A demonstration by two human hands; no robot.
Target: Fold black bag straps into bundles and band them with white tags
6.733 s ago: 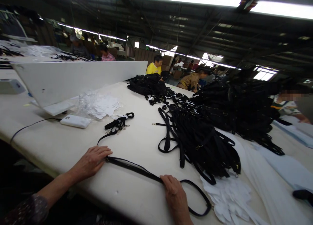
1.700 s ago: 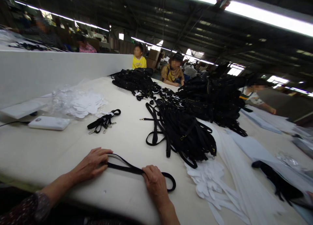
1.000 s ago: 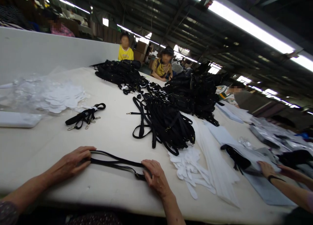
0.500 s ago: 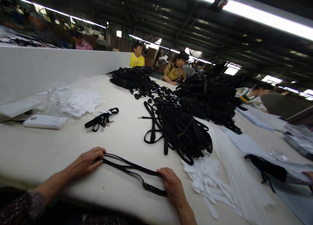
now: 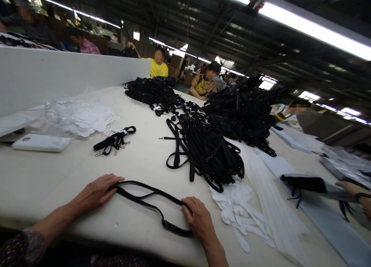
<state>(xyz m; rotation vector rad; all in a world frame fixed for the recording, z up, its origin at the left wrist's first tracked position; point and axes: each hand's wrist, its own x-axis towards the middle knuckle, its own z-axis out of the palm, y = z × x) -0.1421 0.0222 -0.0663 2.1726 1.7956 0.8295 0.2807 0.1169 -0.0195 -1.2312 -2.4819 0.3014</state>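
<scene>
A black strap (image 5: 153,190) with a small slide buckle lies looped between my hands, low over the near part of the white table (image 5: 139,162). My left hand (image 5: 101,189) closes round its left end. At the right end, my right hand (image 5: 197,216) is closed on the strap, with the fingers curled over it. Beyond my left hand rests a folded bundle of black straps (image 5: 114,140) with metal clips and a white band round it. A heap of black straps and fabric (image 5: 211,151) lies past my right hand.
White paper strips (image 5: 234,211) lie right of my right hand, beside long white sheets (image 5: 269,197). A white phone-like device (image 5: 40,142) and clear bags with white cut pieces (image 5: 89,118) are at the left. At the right edge a co-worker's hand (image 5: 350,190) holds a black item.
The strap between my hands has bowed into a wider loop. My hands stay on its ends. The co-worker's hand at the right has come further into view. The whole view has shifted slightly.
</scene>
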